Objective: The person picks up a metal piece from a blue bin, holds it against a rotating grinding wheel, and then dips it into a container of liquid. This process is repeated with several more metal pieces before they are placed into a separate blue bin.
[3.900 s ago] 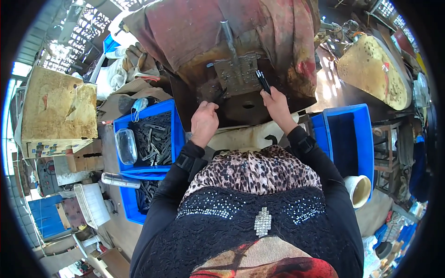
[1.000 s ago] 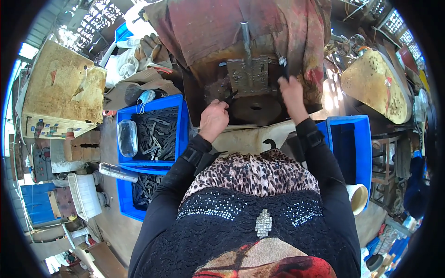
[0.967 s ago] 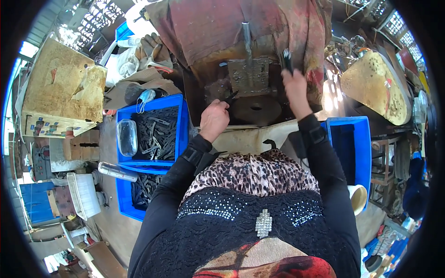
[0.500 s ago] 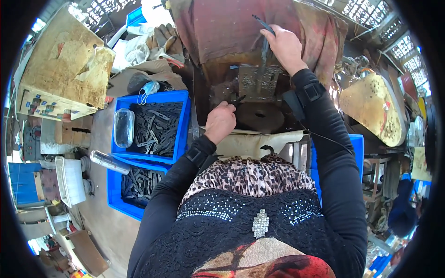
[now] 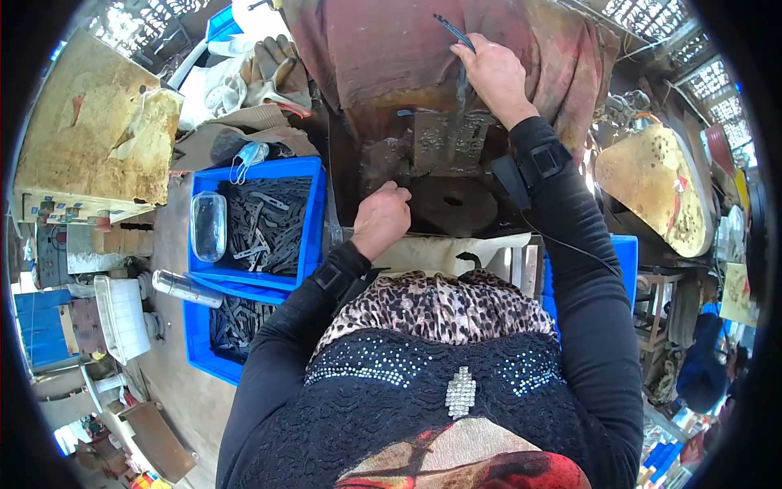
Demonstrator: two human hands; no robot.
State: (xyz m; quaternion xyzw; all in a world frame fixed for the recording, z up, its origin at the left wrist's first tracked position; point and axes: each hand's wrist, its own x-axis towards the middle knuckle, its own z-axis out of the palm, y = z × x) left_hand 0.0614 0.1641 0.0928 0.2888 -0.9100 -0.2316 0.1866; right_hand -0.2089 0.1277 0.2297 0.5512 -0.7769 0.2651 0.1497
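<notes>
A broad, faded red cloth [image 5: 391, 61] drapes over a dark, grimy recess [image 5: 379, 163], with a yellowed, rust-stained, boxy cabinet [image 5: 94, 122] off to the left. Between cabinet and worker stand two blue plastic bins [image 5: 315, 212] filled with narrow, dark, flat pieces [image 5: 273, 228]; a clear plastic tub [image 5: 209, 226] sits at the upper bin's left side. In the recess lies a flat, dark, round disc [image 5: 453, 205] with a hole at its centre. The worker's left hand [image 5: 383, 216] is just beside the disc, to its left, fingers curled together; whether they grip anything cannot be made out from this angle. The right hand [image 5: 495, 77], raised in front of the red cloth, has thumb and fingers clamped on one end of a slim, dark strip [image 5: 450, 28]. The strip juts up and leftward from those fingers, its long axis slanting, its free end pointing away from the disc and well apart from the left hand.
</notes>
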